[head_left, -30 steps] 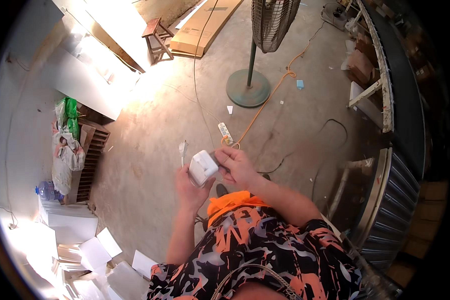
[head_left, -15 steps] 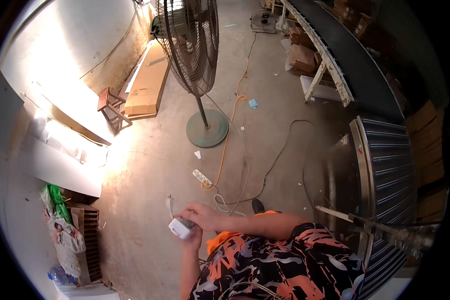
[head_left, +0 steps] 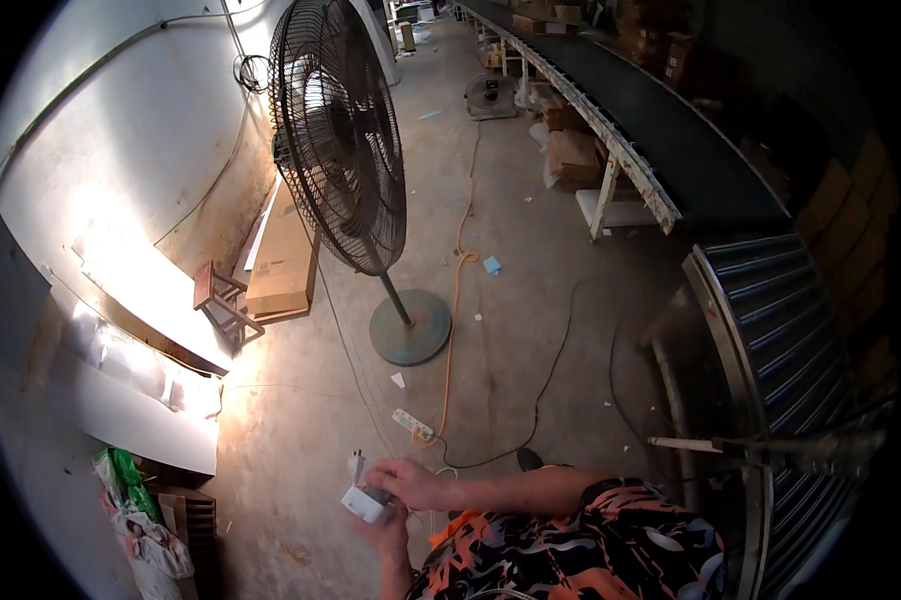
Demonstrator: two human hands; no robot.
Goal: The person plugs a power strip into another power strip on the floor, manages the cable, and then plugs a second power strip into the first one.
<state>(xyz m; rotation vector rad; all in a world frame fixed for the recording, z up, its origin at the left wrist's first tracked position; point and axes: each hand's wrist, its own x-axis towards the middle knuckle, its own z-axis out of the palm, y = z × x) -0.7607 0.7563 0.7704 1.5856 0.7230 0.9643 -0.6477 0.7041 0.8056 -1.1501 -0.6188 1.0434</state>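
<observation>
Right hand (head_left: 410, 483) closed from above over the small white plastic plug-in adapter block (head_left: 363, 503), fingers wrapped on its top and far side. Left hand (head_left: 385, 528) underneath, cupping the same block from below; mostly hidden, so grip cannot be told for certain beyond contact. Block held in the air low in the view, in front of the orange-and-black patterned shirt (head_left: 580, 550), above the bare concrete floor (head_left: 300, 420). Short white plug with metal prongs (head_left: 355, 465) projecting from the block's upper left, clear of both hands.

Handling, as judged: light, rigid, smooth-shelled, likely slippery on flat faces. Best held across the broad sides of the body; prongs thin and bendable, not a hold point.

On the floor just beyond: white multi-socket power strip (head_left: 413, 424), touching an orange extension cable (head_left: 452, 330). Further out: tall dark pedestal fan with round green base (head_left: 410, 327), flat cardboard sheets (head_left: 285, 262) against the wall, black conveyor belt (head_left: 660, 130) on the right.
</observation>
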